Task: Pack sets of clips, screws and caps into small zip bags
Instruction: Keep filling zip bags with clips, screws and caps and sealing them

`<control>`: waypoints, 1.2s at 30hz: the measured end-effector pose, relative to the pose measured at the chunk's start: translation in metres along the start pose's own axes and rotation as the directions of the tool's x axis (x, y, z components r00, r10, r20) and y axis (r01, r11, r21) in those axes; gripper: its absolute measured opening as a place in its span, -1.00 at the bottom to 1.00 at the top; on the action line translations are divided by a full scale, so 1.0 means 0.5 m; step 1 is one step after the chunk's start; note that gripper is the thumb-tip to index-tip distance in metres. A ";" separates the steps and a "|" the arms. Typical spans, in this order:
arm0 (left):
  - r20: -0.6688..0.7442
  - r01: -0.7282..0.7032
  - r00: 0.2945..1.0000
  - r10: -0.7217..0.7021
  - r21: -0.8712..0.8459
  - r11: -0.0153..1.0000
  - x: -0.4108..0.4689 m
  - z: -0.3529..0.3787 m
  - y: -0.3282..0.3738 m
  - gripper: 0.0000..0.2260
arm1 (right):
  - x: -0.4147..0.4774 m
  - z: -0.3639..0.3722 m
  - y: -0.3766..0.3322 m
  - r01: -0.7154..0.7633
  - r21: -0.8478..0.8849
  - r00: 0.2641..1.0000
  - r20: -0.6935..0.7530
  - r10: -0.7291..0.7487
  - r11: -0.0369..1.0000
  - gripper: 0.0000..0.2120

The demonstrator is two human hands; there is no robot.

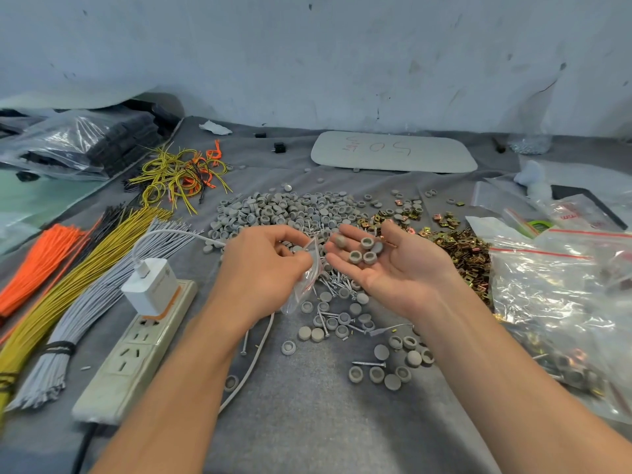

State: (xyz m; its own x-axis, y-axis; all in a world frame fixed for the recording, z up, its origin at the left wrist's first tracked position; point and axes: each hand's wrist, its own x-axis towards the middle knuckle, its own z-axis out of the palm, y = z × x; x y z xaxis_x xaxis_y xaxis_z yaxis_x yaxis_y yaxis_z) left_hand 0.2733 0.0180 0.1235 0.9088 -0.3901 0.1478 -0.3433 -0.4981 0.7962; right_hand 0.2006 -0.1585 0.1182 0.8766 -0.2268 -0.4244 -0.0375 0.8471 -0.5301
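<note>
The left grip (266, 265) pinches the zip bag (305, 283); spread its mouth, then tilt the released right grip (400, 273), sliding caps (355, 257) in.

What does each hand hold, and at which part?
The left hand pinches a small zip bag at its mouth, by the red line. The right hand, open palm up, carries grey caps on its fingers.
</note>
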 end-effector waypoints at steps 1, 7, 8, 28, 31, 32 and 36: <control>0.003 0.000 1.000 0.000 0.000 1.000 0.000 0.000 0.001 -0.84 | -0.002 0.000 0.000 0.002 -0.011 1.000 0.010 -0.002 1.000 -0.41; 0.013 -0.003 1.000 0.003 0.009 1.000 -0.002 0.002 0.004 -0.89 | -0.011 0.003 0.000 -0.010 -0.027 0.997 0.078 0.012 1.000 -0.36; 0.013 -0.004 1.000 0.004 0.009 1.000 -0.002 0.003 0.004 -0.89 | -0.012 0.004 0.001 -0.013 -0.028 0.996 0.091 0.015 1.000 -0.36; -0.076 -0.020 0.997 0.032 0.150 0.989 -0.003 0.045 0.010 -0.94 | -0.045 0.026 -0.006 -0.100 -0.229 0.995 -0.007 0.101 0.968 -0.48; -0.098 -0.051 0.993 0.069 0.170 0.984 -0.008 0.049 0.014 -0.90 | -0.050 0.033 -0.003 -0.101 -0.257 0.995 -0.016 0.101 0.961 -0.44; -0.098 -0.074 0.991 0.095 0.196 0.978 -0.011 0.051 0.016 -0.86 | -0.052 0.035 0.000 -0.101 -0.274 0.995 -0.021 0.099 0.956 -0.42; -0.089 -0.179 0.973 0.212 0.287 0.941 -0.021 0.067 0.037 -0.70 | -0.053 0.047 0.020 -0.108 -0.323 0.993 0.013 0.118 0.940 -0.36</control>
State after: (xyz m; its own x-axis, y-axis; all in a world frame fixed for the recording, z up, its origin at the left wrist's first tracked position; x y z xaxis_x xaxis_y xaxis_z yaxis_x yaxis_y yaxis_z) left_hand 0.2496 -0.0129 0.1170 0.8327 -0.4167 0.3648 -0.5538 -0.6213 0.5544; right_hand 0.1880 -0.1327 0.1414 0.8721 -0.1191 -0.4747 -0.2845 0.6657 -0.6898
